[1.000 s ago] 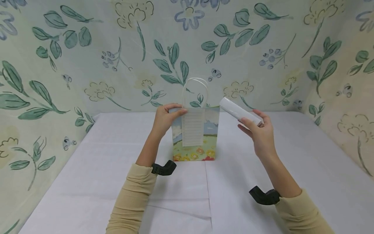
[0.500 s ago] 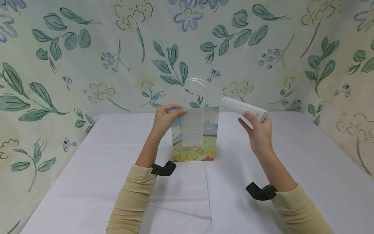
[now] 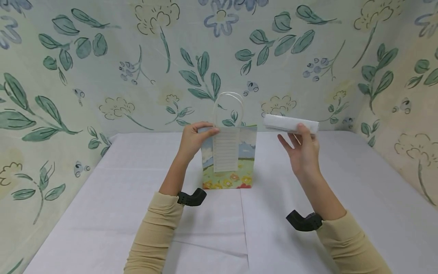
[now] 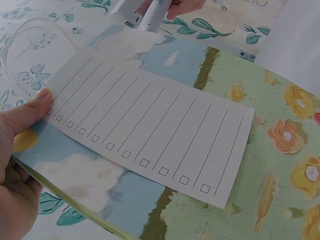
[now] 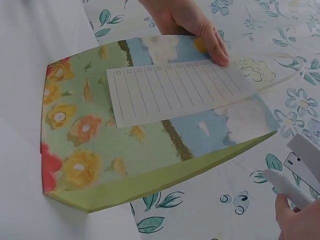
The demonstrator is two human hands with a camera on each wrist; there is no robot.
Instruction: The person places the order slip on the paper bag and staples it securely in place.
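A paper gift bag point(image 3: 245, 167) with a painted flower-meadow print and clear loop handles point(image 3: 243, 106) stands upright on the table. Against its front lies a white lined checklist sheet point(image 3: 226, 156), small boxes along one edge. My left hand point(image 3: 194, 140) pinches sheet and bag together at the top edge, thumb point(image 4: 37, 107) on the paper and fingers behind the bag. Right of the bag, my right hand point(image 3: 303, 152) holds up a white stapler point(image 3: 285, 123), nearly level and apart from the bag. In the right wrist view the two arms of the stapler point(image 5: 287, 185) stand spread.
A white cloth point(image 3: 137, 182) with creases covers the table. Behind it hangs a curtain point(image 3: 150, 83) printed with leaves and flowers. Each wrist wears a black camera mount point(image 3: 192, 197).
My right hand has turned the stapler from a steep tilt to nearly level, and the forearm has shifted slightly left. The left hand, sheet and bag have stayed put.
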